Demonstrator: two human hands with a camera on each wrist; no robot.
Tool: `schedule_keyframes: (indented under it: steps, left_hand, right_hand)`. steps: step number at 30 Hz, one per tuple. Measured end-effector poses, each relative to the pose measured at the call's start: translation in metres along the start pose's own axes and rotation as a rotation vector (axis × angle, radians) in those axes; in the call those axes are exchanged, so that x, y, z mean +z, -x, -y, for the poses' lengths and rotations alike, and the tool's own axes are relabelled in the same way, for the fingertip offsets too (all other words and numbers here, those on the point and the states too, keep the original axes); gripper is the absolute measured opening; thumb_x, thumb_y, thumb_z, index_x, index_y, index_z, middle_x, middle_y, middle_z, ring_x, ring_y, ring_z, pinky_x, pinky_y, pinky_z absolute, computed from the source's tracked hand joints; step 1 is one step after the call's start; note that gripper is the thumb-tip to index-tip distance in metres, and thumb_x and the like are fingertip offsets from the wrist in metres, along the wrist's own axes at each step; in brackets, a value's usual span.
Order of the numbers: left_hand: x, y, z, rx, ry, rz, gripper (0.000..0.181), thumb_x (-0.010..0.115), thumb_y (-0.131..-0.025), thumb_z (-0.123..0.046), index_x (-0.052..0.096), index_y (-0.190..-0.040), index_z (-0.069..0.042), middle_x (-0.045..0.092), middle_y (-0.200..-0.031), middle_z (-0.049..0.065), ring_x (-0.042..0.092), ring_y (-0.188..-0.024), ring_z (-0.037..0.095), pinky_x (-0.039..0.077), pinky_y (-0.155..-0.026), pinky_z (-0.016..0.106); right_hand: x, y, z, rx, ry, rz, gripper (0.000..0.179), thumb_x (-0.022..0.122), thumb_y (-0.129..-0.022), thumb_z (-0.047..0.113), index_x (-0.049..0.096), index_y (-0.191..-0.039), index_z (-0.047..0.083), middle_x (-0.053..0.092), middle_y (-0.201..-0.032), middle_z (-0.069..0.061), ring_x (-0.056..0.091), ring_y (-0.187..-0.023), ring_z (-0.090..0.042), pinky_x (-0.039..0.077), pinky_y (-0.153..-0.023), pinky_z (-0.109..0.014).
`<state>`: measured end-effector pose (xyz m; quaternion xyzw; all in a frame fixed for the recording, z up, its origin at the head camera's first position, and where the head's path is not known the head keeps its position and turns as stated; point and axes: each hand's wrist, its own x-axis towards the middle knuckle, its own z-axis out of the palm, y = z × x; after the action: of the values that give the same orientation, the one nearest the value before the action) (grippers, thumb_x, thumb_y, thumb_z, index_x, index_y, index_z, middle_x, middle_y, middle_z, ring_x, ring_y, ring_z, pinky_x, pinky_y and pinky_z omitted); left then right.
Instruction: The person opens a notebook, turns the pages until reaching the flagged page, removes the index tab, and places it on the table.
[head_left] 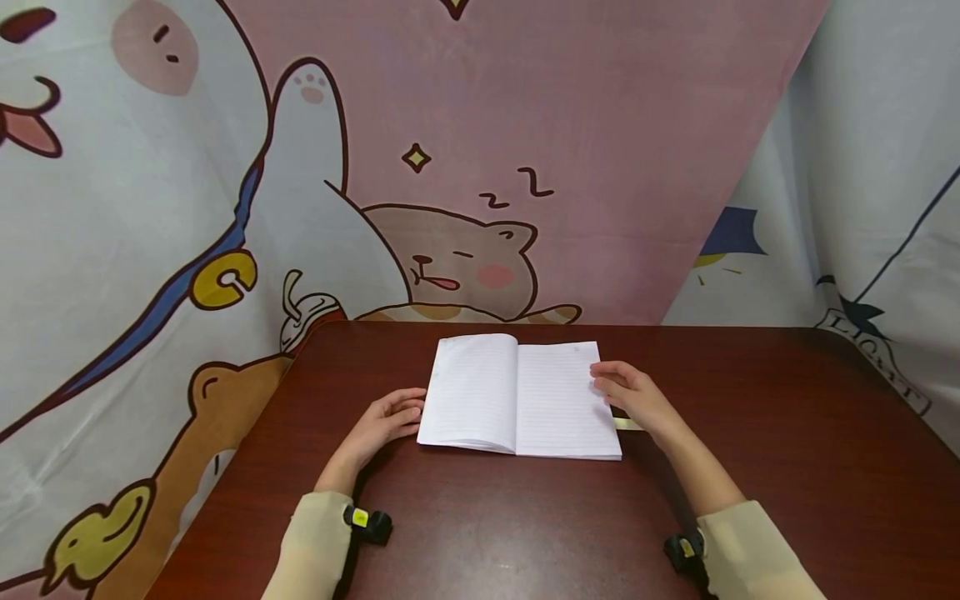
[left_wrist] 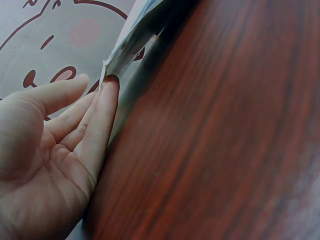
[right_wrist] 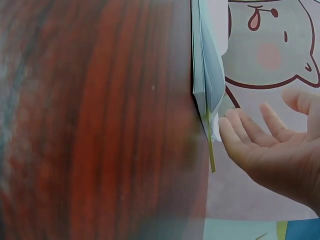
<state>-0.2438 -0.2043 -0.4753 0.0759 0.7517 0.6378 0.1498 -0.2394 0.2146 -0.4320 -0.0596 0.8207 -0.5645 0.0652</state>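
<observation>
An open notebook (head_left: 480,396) with lined white pages lies on the dark red-brown table. My left hand (head_left: 386,425) is at its left edge; in the left wrist view the fingers (left_wrist: 102,110) reach the edge of the notebook (left_wrist: 127,52), with the thumb apart from them. Over the right page's outer edge is my right hand (head_left: 633,396), its fingers extended and slightly bent. The right wrist view shows its fingertips (right_wrist: 230,117) close by the page edges (right_wrist: 212,70). A pale yellow-green ribbon (head_left: 627,424) sticks out from the notebook's right side.
The wooden table (head_left: 495,525) stretches out around the notebook on all sides. Behind its far edge hangs a pink and white cloth (head_left: 622,167) with cartoon animals, which also runs along the left and right sides. Each wrist wears a small black camera (head_left: 371,525).
</observation>
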Motion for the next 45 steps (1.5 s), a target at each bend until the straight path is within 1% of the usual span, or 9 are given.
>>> schedule_keyframes:
  steps: [2,9,14,23,29,34,40,42,45]
  left_hand:
    - [-0.0002,-0.0003,0.0002,0.001,0.001,0.002,0.048,0.058,-0.101,-0.013,0.045,-0.146,-0.002,0.054,-0.138,0.024,0.064,-0.109,0.014,0.057,-0.092,0.027]
    - [-0.0011,-0.0028,0.0015,-0.002,0.002,0.005,0.048,0.058,-0.101,-0.014,0.045,-0.146,-0.003,0.054,-0.137,0.023,0.064,-0.109,0.013,0.057,-0.092,0.027]
    - [-0.0011,-0.0044,0.0014,-0.004,-0.006,0.003,0.048,0.059,-0.101,-0.015,0.046,-0.146,-0.004,0.055,-0.136,0.022,0.064,-0.11,0.014,0.057,-0.093,0.029]
    - [-0.0008,-0.0046,0.0,-0.004,-0.006,0.002,0.048,0.059,-0.101,-0.015,0.046,-0.146,-0.003,0.055,-0.136,0.022,0.064,-0.109,0.014,0.057,-0.092,0.029]
    - [-0.001,-0.0046,0.0007,-0.005,-0.006,0.002,0.048,0.059,-0.101,-0.015,0.046,-0.145,-0.003,0.055,-0.137,0.023,0.064,-0.11,0.014,0.057,-0.093,0.029]
    - [-0.0014,-0.0042,0.0014,-0.005,-0.006,0.0,0.048,0.059,-0.101,-0.015,0.046,-0.145,-0.003,0.055,-0.137,0.023,0.064,-0.11,0.014,0.057,-0.092,0.028]
    - [-0.0014,-0.0032,0.0024,-0.009,-0.005,-0.002,0.047,0.059,-0.101,-0.015,0.046,-0.145,-0.003,0.055,-0.137,0.022,0.064,-0.109,0.013,0.057,-0.092,0.027]
    - [-0.0014,-0.003,0.0029,-0.007,-0.006,-0.001,0.047,0.059,-0.101,-0.015,0.046,-0.145,-0.003,0.055,-0.136,0.022,0.064,-0.109,0.013,0.057,-0.091,0.027]
    - [-0.0016,-0.003,0.0036,-0.003,-0.003,0.002,0.048,0.059,-0.101,-0.015,0.046,-0.145,-0.003,0.055,-0.136,0.022,0.064,-0.109,0.013,0.057,-0.091,0.027]
  right_hand:
    - [-0.0003,-0.0003,-0.0002,0.011,0.018,-0.002,0.044,0.049,-0.105,0.018,0.044,-0.141,-0.007,0.047,-0.145,-0.031,0.047,-0.136,-0.042,0.042,-0.11,-0.054]
    - [-0.0015,-0.0012,-0.0013,0.053,0.085,-0.002,0.045,0.049,-0.105,0.021,0.045,-0.141,-0.006,0.046,-0.147,-0.031,0.044,-0.138,-0.044,0.039,-0.112,-0.056]
    - [-0.0017,-0.0014,-0.0019,0.075,0.102,0.012,0.045,0.049,-0.104,0.02,0.045,-0.14,-0.006,0.046,-0.145,-0.032,0.044,-0.137,-0.045,0.04,-0.112,-0.058]
    - [-0.0018,-0.0006,-0.002,0.065,0.118,0.004,0.043,0.05,-0.103,0.018,0.046,-0.139,-0.007,0.052,-0.138,-0.032,0.049,-0.13,-0.044,0.044,-0.107,-0.055]
    - [-0.0022,0.0008,-0.0017,0.068,0.111,-0.004,0.044,0.05,-0.104,0.019,0.045,-0.14,-0.007,0.05,-0.14,-0.033,0.048,-0.132,-0.045,0.043,-0.108,-0.057]
    - [-0.0024,0.0027,-0.0008,0.054,0.109,-0.02,0.045,0.05,-0.104,0.018,0.044,-0.14,-0.008,0.047,-0.144,-0.033,0.046,-0.134,-0.045,0.043,-0.108,-0.057]
    - [-0.0032,0.0037,-0.0014,0.026,0.123,-0.059,0.043,0.053,-0.103,0.016,0.046,-0.139,-0.007,0.053,-0.138,-0.031,0.053,-0.126,-0.042,0.049,-0.104,-0.054]
    - [-0.0033,0.0036,-0.002,0.033,0.124,-0.066,0.044,0.055,-0.102,0.016,0.046,-0.139,-0.006,0.054,-0.137,-0.031,0.056,-0.123,-0.041,0.052,-0.101,-0.052]
    - [-0.0028,0.0036,-0.0029,0.052,0.098,-0.065,0.048,0.057,-0.101,0.015,0.043,-0.142,-0.006,0.052,-0.138,-0.032,0.058,-0.12,-0.041,0.055,-0.097,-0.049]
